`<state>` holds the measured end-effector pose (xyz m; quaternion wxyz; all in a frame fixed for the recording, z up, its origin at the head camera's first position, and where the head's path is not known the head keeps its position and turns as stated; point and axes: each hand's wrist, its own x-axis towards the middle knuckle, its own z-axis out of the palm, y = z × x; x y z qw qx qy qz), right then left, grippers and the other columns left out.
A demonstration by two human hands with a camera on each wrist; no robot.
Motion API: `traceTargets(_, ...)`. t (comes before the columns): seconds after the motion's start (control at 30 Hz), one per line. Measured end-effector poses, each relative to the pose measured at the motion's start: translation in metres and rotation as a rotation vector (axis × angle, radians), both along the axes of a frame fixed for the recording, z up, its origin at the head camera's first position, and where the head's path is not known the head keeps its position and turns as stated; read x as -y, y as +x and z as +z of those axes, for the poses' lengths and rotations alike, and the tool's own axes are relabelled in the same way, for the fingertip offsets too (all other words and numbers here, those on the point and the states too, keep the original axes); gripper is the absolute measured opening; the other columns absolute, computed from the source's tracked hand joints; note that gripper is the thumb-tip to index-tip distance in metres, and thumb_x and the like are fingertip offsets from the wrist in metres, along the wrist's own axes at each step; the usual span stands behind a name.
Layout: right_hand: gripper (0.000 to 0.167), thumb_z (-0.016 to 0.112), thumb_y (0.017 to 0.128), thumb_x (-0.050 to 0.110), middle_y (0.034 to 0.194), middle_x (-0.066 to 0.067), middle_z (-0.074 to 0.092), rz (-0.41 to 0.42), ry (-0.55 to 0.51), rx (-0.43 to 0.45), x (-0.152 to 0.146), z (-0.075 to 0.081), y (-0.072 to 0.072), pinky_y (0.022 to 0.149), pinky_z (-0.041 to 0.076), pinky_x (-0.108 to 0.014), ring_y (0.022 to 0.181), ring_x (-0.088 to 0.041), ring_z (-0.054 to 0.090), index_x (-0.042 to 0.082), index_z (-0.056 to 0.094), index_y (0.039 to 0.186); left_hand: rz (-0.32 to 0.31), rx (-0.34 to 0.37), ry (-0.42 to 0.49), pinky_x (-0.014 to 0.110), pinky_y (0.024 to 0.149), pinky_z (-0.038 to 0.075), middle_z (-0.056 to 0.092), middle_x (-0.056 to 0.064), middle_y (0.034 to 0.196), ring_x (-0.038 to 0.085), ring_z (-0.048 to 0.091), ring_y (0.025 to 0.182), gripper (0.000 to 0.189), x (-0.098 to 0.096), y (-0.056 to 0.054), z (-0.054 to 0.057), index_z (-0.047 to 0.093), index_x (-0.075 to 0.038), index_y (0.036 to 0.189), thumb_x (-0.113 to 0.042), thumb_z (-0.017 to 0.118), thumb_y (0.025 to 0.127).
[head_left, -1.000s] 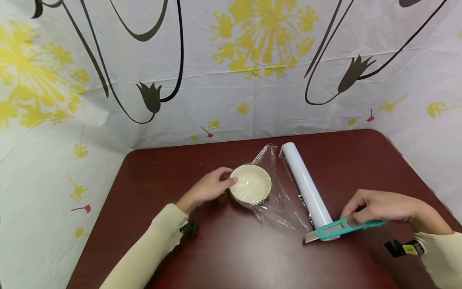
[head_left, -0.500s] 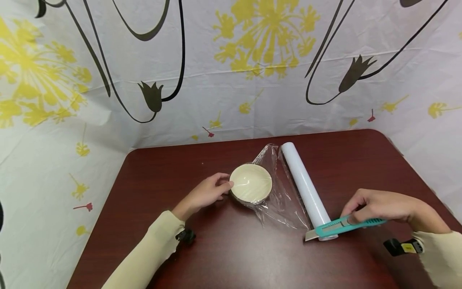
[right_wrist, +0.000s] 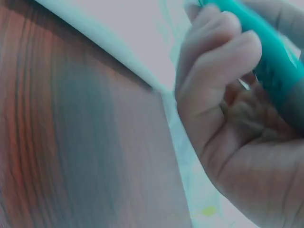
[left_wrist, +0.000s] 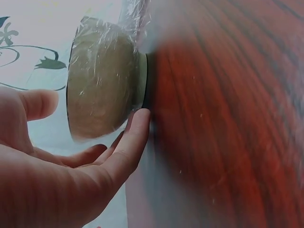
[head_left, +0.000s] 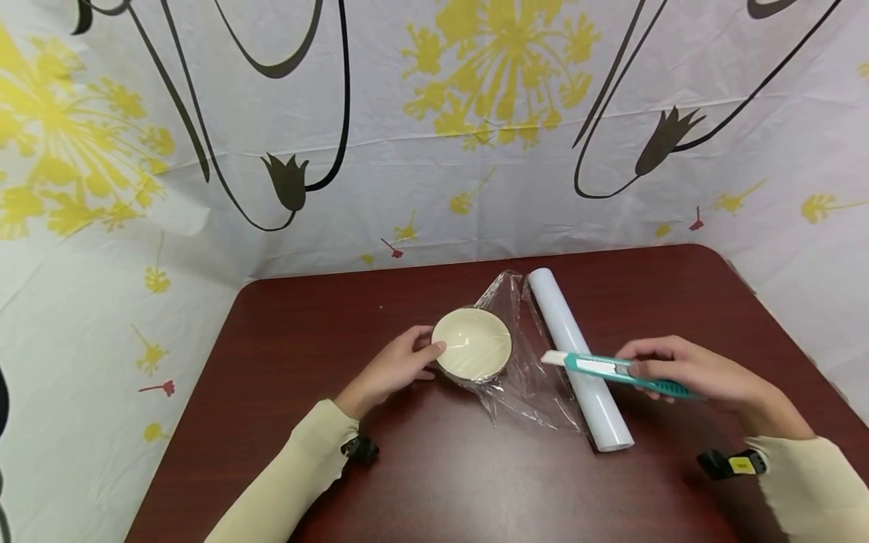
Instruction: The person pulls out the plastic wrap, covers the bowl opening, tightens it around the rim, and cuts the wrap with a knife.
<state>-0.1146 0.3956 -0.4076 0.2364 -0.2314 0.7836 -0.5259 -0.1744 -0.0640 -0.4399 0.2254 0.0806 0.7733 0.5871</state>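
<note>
My left grip (head_left: 397,360) curves loosely around the side of the bowl (head_left: 471,347), which stands upright on the surface (head_left: 333,317), presumably to steady it. Clear film (head_left: 532,388) spreads from the bowl toward the white roll (head_left: 604,422), likely set alongside as its source. My right grip (head_left: 692,373) grasps the cutter (head_left: 604,367) over the roll, blade facing the film, apparently for ready aim.

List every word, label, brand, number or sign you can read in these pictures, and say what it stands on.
No text can be read.
Yellow label on the right wrist's black device: too small to read.
Knife: no lettering can be made out.
Bowl, roll: none visible.
</note>
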Motion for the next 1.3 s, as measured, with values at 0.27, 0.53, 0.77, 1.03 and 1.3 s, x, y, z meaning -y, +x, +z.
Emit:
traceTargets(0.27, 0.021, 0.044, 0.120, 0.012, 0.097, -0.014, 0.073, -0.343, -0.088, 0.008, 0.027, -0.012, -0.005, 0.061, 0.058, -0.033, 0.074, -0.022, 0.068, -0.004, 0.053, 0.130, 0.036, -0.001, 0.018, 0.044, 0.092, 0.065, 0.061, 0.027, 0.147, 0.034, 0.073, 0.116, 0.060, -0.006, 0.001, -0.009, 0.044, 0.006, 0.161, -0.027, 0.062, 0.115)
traceTargets(0.53, 0.033, 0.049, 0.119, 0.032, 0.095, 0.009, 0.079, -0.737, -0.024, 0.109, 0.045, -0.021, -0.012, 0.072, 0.057, -0.030, 0.086, -0.012, 0.068, 0.003, 0.055, 0.131, 0.050, -0.017, 0.010, 0.040, 0.091, 0.065, 0.064, 0.025, 0.141, 0.030, 0.077, 0.106, 0.059, -0.008, 0.005, -0.011, 0.047, 0.006, 0.160, -0.029, 0.063, 0.114)
traceTargets(0.77, 0.046, 0.048, 0.118, 0.036, 0.090, 0.007, 0.076, -0.836, -0.055, 0.152, 0.047, -0.021, -0.019, 0.067, 0.061, -0.028, 0.077, -0.011, 0.068, -0.004, 0.050, 0.141, 0.063, -0.025, 0.022, 0.040, 0.093, 0.064, 0.065, 0.025, 0.139, 0.030, 0.075, 0.107, 0.056, -0.006, 0.009, -0.011, 0.050, 0.006, 0.157, -0.027, 0.063, 0.114)
traceTargets(1.03, 0.037, 0.056, 0.115, 0.040, 0.083, 0.011, 0.077, -0.941, -0.037, 0.163, 0.039, -0.021, -0.026, 0.062, 0.054, -0.028, 0.072, -0.011, 0.062, 0.006, 0.064, 0.127, 0.072, -0.039, 0.006, 0.041, 0.094, 0.064, 0.065, 0.025, 0.141, 0.029, 0.074, 0.109, 0.056, -0.004, 0.011, -0.013, 0.051, 0.006, 0.156, -0.029, 0.063, 0.114)
traceTargets(1.3, 0.046, 0.057, 0.113, 0.050, 0.079, 0.010, 0.069, -1.009, -0.029, 0.199, 0.036, -0.021, -0.031, 0.069, 0.047, -0.029, 0.084, -0.013, 0.059, 0.007, 0.067, 0.127, 0.101, -0.048, 0.008, 0.040, 0.093, 0.064, 0.065, 0.025, 0.141, 0.030, 0.075, 0.110, 0.054, -0.008, 0.013, -0.012, 0.052, 0.006, 0.155, -0.028, 0.064, 0.113)
